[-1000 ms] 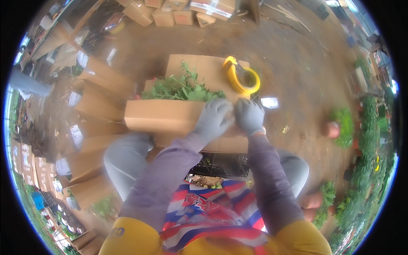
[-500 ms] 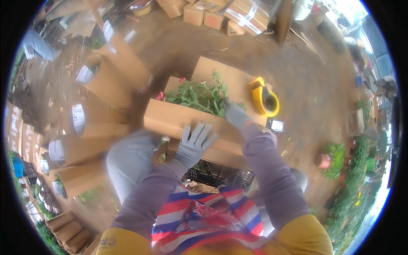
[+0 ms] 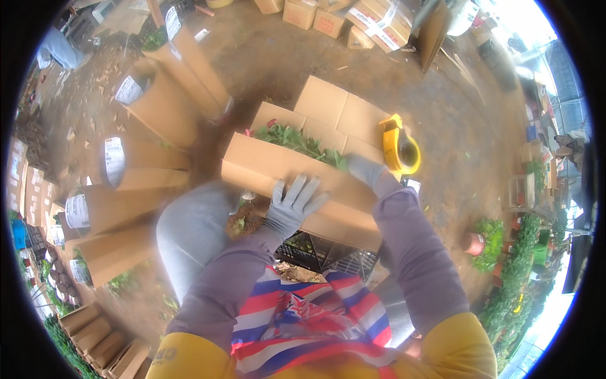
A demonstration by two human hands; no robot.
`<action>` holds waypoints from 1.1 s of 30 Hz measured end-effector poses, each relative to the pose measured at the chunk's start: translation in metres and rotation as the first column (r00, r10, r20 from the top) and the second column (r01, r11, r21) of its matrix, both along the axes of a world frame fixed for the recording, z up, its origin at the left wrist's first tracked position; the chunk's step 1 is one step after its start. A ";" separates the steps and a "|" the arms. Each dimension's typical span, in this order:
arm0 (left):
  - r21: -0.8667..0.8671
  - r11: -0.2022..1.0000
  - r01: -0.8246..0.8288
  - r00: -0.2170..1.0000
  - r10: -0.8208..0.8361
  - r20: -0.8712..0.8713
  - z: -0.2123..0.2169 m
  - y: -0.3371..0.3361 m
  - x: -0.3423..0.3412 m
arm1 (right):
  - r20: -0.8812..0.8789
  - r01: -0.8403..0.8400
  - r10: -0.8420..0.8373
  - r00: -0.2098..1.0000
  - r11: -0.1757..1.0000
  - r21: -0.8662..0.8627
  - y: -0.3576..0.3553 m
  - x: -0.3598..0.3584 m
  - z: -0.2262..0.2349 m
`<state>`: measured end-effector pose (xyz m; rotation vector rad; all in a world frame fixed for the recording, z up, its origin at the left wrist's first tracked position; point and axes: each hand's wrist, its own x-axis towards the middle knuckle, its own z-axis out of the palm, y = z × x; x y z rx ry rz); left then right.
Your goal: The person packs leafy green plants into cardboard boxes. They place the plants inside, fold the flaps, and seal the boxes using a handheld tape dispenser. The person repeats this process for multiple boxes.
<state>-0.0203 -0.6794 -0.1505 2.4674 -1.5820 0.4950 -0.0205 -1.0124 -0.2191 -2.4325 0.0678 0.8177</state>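
Note:
A cardboard box (image 3: 271,165) with raised flaps lies across my lap. Leafy green plants (image 3: 293,139) with pink-red blooms show above its near wall. My left hand (image 3: 291,207), in a grey glove, rests flat on that wall with fingers spread. At the box's right end, my gloved right hand (image 3: 366,172) reaches over the edge beside the leaves; its fingertips are hidden and blurred. A yellow tape dispenser (image 3: 392,140) stands by the far right flap, just beyond my right hand.
Several open cardboard sleeves (image 3: 148,161) with white labels stand on the left. Below the box is a black plastic crate (image 3: 300,252). Closed cartons (image 3: 328,24) line the far side. A potted plant (image 3: 473,244) sits on the right, near rows of greenery.
The plants show less above the box wall, and the near wall hides more of them. My right hand has shifted slightly right and nearer. My left hand stays on the near wall.

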 end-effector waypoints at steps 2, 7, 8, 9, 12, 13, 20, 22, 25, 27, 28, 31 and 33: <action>-0.009 1.000 -0.020 1.000 0.020 0.012 -0.005 -0.001 -0.005 | -0.044 0.035 -0.033 0.998 0.998 0.056 -0.002 -0.003 -0.010; -0.172 0.983 -0.062 0.995 0.074 0.064 -0.011 -0.002 -0.031 | -0.136 0.108 -0.083 0.987 0.977 0.186 0.001 -0.019 -0.033; -0.212 0.977 -0.022 0.947 -0.047 -0.317 -0.008 -0.003 -0.035 | -0.154 0.114 -0.083 0.985 0.972 0.205 0.001 -0.022 -0.039; -0.271 0.957 -0.106 0.647 -0.140 -0.750 -0.002 -0.005 -0.040 | -0.169 0.121 -0.085 0.982 0.968 0.220 0.000 -0.024 -0.044; -0.055 0.997 0.053 0.999 -0.053 -0.009 0.019 -0.006 -0.024 | -0.203 0.130 -0.081 0.976 0.961 0.244 -0.010 -0.018 -0.062; 0.063 0.994 0.092 0.996 -0.092 -0.004 0.027 -0.006 -0.014 | -0.213 0.130 -0.077 0.974 0.960 0.249 -0.014 -0.013 -0.068; 0.301 0.939 0.167 0.950 -0.071 -0.304 0.058 -0.049 0.034 | -0.300 0.245 -0.235 0.924 0.969 -0.003 0.003 0.035 -0.048; 0.301 0.940 0.163 0.923 -0.038 -0.383 0.062 -0.053 0.041 | -0.250 0.231 -0.249 0.935 0.968 -0.103 0.017 0.042 -0.016; 0.302 0.934 0.190 0.882 -0.027 -0.471 0.067 -0.058 0.050 | -0.075 -0.060 0.043 0.996 0.966 -0.251 0.014 0.048 0.038; 0.314 0.926 0.211 0.855 -0.019 -0.518 0.068 -0.062 0.054 | -0.015 -0.346 0.369 0.929 0.855 -0.387 -0.002 0.056 0.064; 0.331 0.916 0.225 0.833 -0.005 -0.553 0.068 -0.064 0.057 | -0.002 -0.423 0.473 0.881 0.785 -0.453 -0.009 0.057 0.071; 0.343 0.908 0.241 0.807 0.008 -0.591 0.068 -0.070 0.061 | 0.088 -0.218 0.298 0.951 0.842 -0.493 -0.024 0.053 0.072; 0.362 0.899 0.245 0.795 0.027 -0.606 0.068 -0.072 0.063 | 0.184 0.057 0.005 0.983 0.944 -0.326 -0.030 0.048 0.065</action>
